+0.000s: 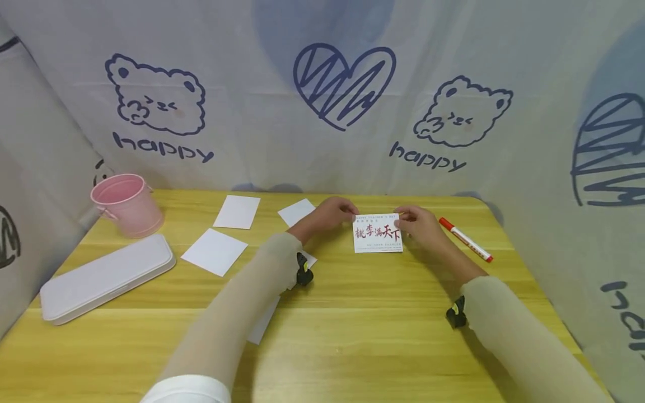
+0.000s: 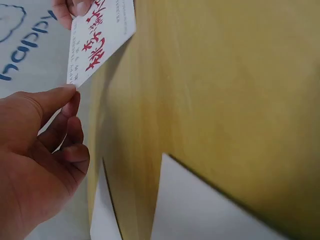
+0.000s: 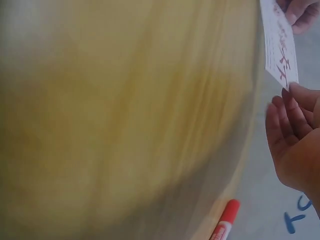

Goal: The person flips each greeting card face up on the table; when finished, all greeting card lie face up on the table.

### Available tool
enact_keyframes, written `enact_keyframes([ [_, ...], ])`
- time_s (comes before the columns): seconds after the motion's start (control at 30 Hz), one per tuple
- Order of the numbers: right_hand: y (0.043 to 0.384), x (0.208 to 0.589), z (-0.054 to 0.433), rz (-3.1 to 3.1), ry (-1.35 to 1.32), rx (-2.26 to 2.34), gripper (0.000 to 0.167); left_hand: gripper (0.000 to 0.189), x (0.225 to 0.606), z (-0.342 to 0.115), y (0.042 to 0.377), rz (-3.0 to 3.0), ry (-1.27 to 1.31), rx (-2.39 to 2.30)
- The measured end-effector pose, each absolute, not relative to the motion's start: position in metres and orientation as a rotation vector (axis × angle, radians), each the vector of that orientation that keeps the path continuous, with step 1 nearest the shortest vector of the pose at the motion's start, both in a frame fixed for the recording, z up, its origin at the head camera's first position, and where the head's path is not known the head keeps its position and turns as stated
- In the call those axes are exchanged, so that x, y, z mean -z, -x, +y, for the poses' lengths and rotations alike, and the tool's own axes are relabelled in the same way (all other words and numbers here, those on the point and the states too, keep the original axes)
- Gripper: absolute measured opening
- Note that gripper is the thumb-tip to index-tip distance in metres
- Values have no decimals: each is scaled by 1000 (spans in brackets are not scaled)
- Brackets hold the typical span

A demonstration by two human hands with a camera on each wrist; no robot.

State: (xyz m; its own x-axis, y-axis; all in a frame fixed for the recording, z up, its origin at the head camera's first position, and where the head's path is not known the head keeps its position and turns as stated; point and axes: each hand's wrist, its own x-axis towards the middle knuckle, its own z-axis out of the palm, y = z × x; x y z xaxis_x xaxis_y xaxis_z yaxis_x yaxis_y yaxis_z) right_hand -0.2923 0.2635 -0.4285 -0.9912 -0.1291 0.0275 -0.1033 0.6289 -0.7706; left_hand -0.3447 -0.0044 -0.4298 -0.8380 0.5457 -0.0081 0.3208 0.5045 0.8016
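A white card (image 1: 378, 238) printed with large red Chinese characters is held up above the table, its printed face toward the head camera. The left hand (image 1: 330, 215) pinches its upper left corner between thumb and fingertips, which the left wrist view shows at the card's (image 2: 97, 42) corner. At the opposite upper corner, the right hand (image 1: 420, 226) pinches the card with thumb and index finger; its other fingers are loosely bent in the right wrist view. A red-capped white marker (image 1: 466, 239) lies on the table to the right of the right hand.
Several blank white cards lie on the wooden table (image 1: 353, 347), among them one card (image 1: 215, 252) left of the left arm. A white pencil case (image 1: 108, 277) and a pink bucket (image 1: 128, 207) stand at the left. A printed curtain (image 1: 252, 129) hangs behind.
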Motion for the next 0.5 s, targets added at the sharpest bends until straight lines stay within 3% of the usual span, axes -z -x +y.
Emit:
enact_keyframes([
  [0.5,323,445,271,2880,252,949,30,17,431,14,357,2742,-778,-769],
])
